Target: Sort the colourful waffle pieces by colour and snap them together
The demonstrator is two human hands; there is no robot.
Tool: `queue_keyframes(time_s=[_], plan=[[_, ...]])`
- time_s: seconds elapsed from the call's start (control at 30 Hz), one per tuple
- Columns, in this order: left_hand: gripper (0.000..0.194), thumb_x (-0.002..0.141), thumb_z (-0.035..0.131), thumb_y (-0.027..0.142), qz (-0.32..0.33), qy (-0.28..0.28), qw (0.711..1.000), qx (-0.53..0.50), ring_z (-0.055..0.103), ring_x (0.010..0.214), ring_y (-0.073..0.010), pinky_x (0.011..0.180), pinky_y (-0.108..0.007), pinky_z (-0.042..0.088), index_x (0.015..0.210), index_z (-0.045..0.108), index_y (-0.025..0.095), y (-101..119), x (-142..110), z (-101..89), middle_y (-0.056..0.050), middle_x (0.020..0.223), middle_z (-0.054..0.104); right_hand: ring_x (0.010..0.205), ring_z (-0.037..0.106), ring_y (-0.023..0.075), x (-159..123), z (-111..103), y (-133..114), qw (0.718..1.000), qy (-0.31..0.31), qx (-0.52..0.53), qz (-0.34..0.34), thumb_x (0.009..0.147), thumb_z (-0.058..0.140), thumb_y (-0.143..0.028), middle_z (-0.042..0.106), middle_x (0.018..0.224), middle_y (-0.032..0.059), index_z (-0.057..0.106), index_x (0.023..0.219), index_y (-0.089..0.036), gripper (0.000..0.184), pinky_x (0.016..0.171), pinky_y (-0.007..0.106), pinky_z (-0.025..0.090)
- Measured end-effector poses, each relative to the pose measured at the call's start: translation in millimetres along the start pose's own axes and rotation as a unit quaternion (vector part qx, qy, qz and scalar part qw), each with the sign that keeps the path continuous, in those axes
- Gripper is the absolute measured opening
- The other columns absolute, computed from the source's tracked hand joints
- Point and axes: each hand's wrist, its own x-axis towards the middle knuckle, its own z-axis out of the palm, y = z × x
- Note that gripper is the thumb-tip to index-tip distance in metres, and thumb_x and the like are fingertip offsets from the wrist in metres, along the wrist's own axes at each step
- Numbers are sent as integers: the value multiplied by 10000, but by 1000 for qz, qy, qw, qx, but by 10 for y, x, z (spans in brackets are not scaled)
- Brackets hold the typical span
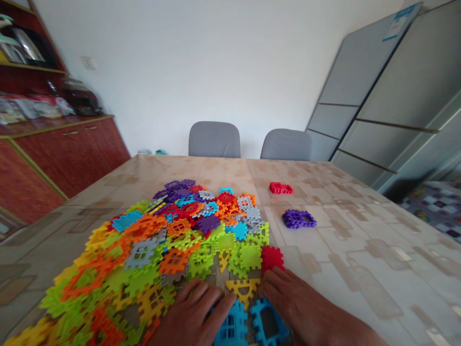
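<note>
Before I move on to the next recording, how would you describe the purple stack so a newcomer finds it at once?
On the patterned table, look right of the big multicoloured heap. The purple stack of toothed pieces lies apart from it, nearer the camera than the small red stack. Colour separates those two; the heap's purple pieces are jumbled among others.

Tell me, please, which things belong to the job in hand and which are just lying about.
In use:
- left hand at blue window piece
- right hand by blue frame piece, red piece
- mixed pile
- red stack
- purple stack

Lying about:
- grey chairs
- dark appliance
</note>
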Motion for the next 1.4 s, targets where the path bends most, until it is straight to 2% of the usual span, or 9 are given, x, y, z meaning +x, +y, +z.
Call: queue_keyframes(time_s=[0.2,0.33,0.53,0.63,0.73,0.83,1.0,1.1,1.4], plan=[[260,1068,391,168,6,22,999,29,666,807,-209,806,-336,476,1250,571,212,-12,49,54,-15,933,727,1126,639,331,79,-15,32,1000,9,-16,-13,903,608,-283,715,1195,160,692,1209,-162,340,1045,452,489],[292,1078,341,165,9,17,999,33,659,778,-212,778,-334,483,1251,575,198,-10,58,77,-24,905,723,1125,655,349,55,-86,6,1000,6,-25,-18,866,629,-250,720,1205,161,696,1207,-159,360,1012,464,515],[236,1061,479,242,-1,0,1000,19,659,823,-221,815,-346,505,1270,582,207,-21,-7,119,-23,945,724,1219,601,352,94,-314,-7,1000,8,6,-16,743,790,-247,690,1266,149,683,1203,-173,479,1036,440,490],[232,1082,463,302,-9,-7,1000,-10,660,825,-203,817,-321,521,1256,593,222,-12,13,21,-7,950,733,1097,640,280,292,-333,145,998,49,22,-18,869,625,-134,698,1154,119,684,1103,-178,245,936,401,524],[266,1096,424,370,-9,-2,1000,-25,680,860,-190,808,-289,539,1199,624,228,-50,62,-202,-12,1000,757,1036,629,257,598,-295,374,995,91,12,-35,880,539,-55,679,1096,105,654,1057,-176,243,913,404,519],[293,1070,449,378,-67,16,998,-5,682,1039,-214,937,-307,535,1255,630,241,-315,42,-457,-38,1173,748,1115,603,275,911,-263,543,994,104,1,-43,867,536,-25,668,1166,137,627,1119,-164,302,1006,447,474],[394,1018,476,450,-257,25,965,48,670,1166,-264,1054,-385,487,1274,674,227,-1326,-272,-747,-27,1288,718,1175,592,290,1212,-238,561,993,103,7,-55,855,531,-5,667,1217,156,631,1162,-149,354,1058,465,445],[514,1003,398,478,-287,31,956,53,694,1104,-266,1012,-406,502,1208,683,103,-1795,-484,-819,0,1196,742,1162,610,290,1262,-232,535,992,99,23,-71,849,535,2,686,1183,157,652,1155,-139,356,1038,450,466],[465,970,421,477,-272,37,961,24,726,942,-187,904,-288,546,1014,741,143,-1941,-568,-774,117,1011,760,965,699,175,1272,-263,465,982,82,120,-118,893,474,4,737,1089,65,659,1154,-177,367,855,311,564]])
